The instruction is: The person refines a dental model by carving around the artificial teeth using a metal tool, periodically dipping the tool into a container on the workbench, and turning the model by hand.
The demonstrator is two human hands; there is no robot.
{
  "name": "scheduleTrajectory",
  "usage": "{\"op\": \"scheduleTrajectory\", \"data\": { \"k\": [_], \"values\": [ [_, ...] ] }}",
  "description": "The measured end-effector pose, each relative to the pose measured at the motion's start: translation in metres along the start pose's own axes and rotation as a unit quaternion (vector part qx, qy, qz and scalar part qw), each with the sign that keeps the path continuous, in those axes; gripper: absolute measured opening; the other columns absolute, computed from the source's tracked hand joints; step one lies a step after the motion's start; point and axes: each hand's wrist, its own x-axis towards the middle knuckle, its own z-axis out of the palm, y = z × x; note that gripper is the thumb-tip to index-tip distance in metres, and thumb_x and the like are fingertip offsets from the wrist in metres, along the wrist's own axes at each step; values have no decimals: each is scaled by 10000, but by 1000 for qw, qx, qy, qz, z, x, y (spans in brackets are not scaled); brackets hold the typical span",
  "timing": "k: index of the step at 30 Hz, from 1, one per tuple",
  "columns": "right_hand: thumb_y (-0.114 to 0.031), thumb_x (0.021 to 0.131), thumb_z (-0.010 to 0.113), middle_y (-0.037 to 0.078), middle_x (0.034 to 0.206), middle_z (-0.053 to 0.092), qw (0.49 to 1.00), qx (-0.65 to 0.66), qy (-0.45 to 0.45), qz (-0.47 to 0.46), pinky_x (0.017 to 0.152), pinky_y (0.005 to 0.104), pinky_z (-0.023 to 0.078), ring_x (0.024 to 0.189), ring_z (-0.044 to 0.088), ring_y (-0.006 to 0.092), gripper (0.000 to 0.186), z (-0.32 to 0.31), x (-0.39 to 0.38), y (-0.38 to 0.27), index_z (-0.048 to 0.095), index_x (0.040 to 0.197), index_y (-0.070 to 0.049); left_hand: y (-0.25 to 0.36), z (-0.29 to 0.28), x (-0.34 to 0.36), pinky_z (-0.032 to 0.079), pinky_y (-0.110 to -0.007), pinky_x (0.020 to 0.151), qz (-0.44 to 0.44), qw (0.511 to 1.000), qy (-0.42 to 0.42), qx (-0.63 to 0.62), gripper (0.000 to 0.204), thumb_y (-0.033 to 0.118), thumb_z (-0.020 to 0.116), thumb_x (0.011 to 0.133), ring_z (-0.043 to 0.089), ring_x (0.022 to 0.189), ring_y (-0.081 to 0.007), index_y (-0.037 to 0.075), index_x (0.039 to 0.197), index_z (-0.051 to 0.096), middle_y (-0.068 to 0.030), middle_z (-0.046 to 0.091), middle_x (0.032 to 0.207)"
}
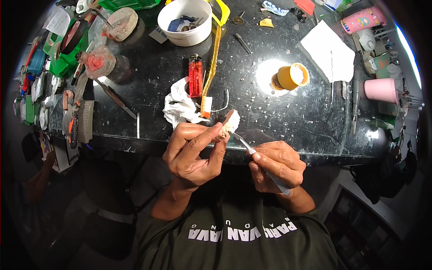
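Just above the table's front edge, my left hand [191, 150] pinches a small cream-coloured piece that looks like a plaster dental cast [232, 120] between thumb and fingers. Its lower part is hidden by the fingertips. My right hand [278, 166] is closed round a slim pale tool [245, 145], with the tip at the cast's lower right edge; I cannot tell whether they touch. The tool's wide translucent handle end sticks out below the palm. Beyond the left hand lie a crumpled white tissue [179, 104], a red lighter [195, 78] and a toothbrush [206, 105].
A white tub [191, 33] of small items stands at the back of the black table [157, 121]. Right of centre is a yellow cup [288, 77], then white paper [326, 54] and a pink cup [381, 91]. A knife [118, 100] and a brush [85, 121] lie left.
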Motion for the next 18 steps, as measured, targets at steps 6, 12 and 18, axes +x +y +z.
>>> {"op": "scheduleTrajectory", "data": {
  "k": [6,12,18],
  "values": [
    [65,725,832,117,896,771,1000,1,2,-2,648,318,613,734,748,235,324,1,0,0,775,1038,8,0,0,1,542,-288,652,0,1000,1,2,408,-63,855,721,657,767,-164,44,1109,787,-25,644,860],
    [69,716,835,116,894,770,1000,1,0,-5,634,307,605,728,744,230,316,0,0,-1,777,1020,6,0,-1,1,544,-289,658,2,1000,-1,3,411,-66,852,717,657,772,-167,40,1109,788,-26,642,860],
    [71,718,836,115,896,770,1000,0,-3,-8,628,305,602,728,743,229,322,0,-1,0,775,1027,5,0,-1,0,545,-287,663,1,1000,0,3,402,-69,850,721,654,780,-166,37,1104,788,-26,638,870]
  ]
}}
